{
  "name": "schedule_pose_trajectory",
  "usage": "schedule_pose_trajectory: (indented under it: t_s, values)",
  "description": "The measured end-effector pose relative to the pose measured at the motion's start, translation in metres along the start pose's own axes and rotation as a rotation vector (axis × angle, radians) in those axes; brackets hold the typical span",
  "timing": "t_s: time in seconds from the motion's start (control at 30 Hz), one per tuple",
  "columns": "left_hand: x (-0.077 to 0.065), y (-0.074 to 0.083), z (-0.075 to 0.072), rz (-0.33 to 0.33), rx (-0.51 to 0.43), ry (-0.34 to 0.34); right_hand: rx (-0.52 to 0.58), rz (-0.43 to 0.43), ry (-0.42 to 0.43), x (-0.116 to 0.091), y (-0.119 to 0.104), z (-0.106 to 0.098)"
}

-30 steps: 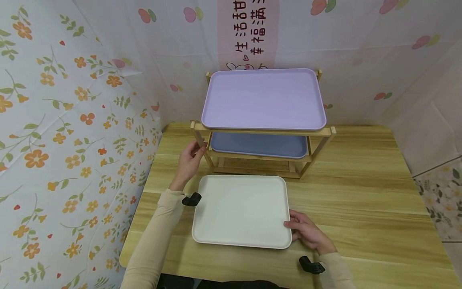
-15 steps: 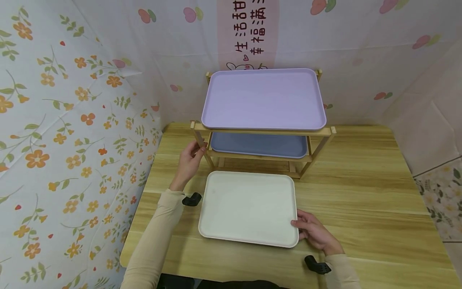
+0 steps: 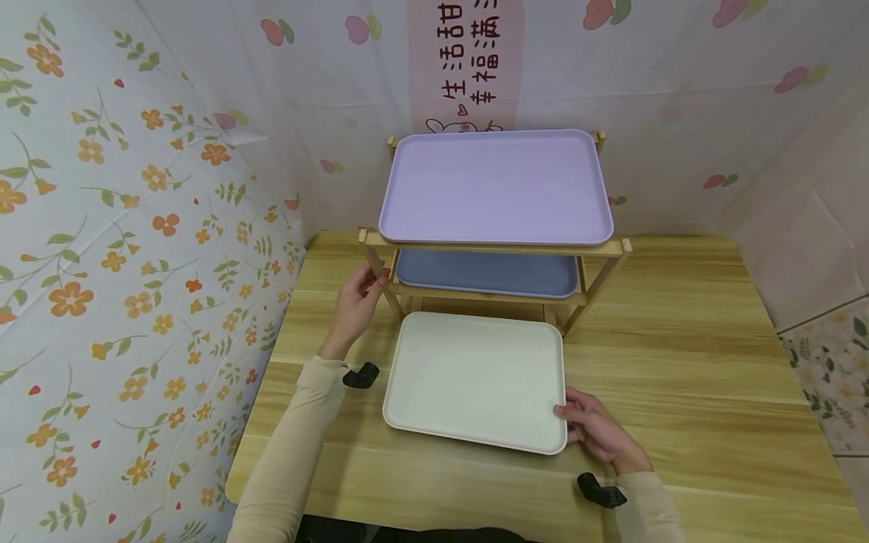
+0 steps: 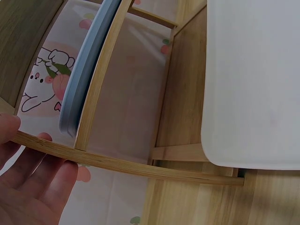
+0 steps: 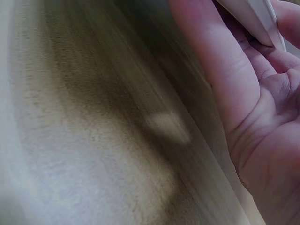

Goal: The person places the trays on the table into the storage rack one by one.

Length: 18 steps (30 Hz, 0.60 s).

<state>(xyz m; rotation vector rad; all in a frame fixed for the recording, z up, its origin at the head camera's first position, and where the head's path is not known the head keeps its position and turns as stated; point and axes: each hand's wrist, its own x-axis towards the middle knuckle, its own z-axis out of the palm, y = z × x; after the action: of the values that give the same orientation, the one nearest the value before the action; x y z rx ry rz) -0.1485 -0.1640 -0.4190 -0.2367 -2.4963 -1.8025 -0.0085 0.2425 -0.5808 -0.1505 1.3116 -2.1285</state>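
Observation:
A white tray (image 3: 475,381) lies just in front of a wooden rack (image 3: 600,283), its far edge at the rack's lowest level. My right hand (image 3: 600,430) grips the tray's right edge near the front corner, thumb on top and fingers beneath. At the rack's front left post, my left hand (image 3: 356,305) holds the wood between thumb and fingers; the left wrist view shows this post (image 4: 117,163) close up. On the top level rests a lilac tray (image 3: 495,187). A blue tray (image 3: 485,273) sits on the level below, partly hidden by the top.
The rack stands on a wood-grain table (image 3: 699,362) near the back wall. A flowered cloth (image 3: 142,249) hangs along the left side, and a printed cloth (image 3: 679,136) covers the back. The table's front edge is near the body.
The white tray has slid forward and to the right, turning slightly, with my right hand on it. Its far edge now covers the rack's bottom front bar. My left hand stays put.

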Motion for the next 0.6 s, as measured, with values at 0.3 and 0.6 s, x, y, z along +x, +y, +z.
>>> schedule_pose_trajectory:
  t_s: [0.3, 0.6]
  values:
    - [0.000, 0.000, -0.001, -0.012, -0.015, -0.010, 0.017, 0.042, 0.044, 0.008, -0.002, -0.002]
    - [-0.001, 0.000, -0.003, -0.003, -0.029, -0.017, 0.010, 0.037, 0.056, 0.013, -0.004, -0.001]
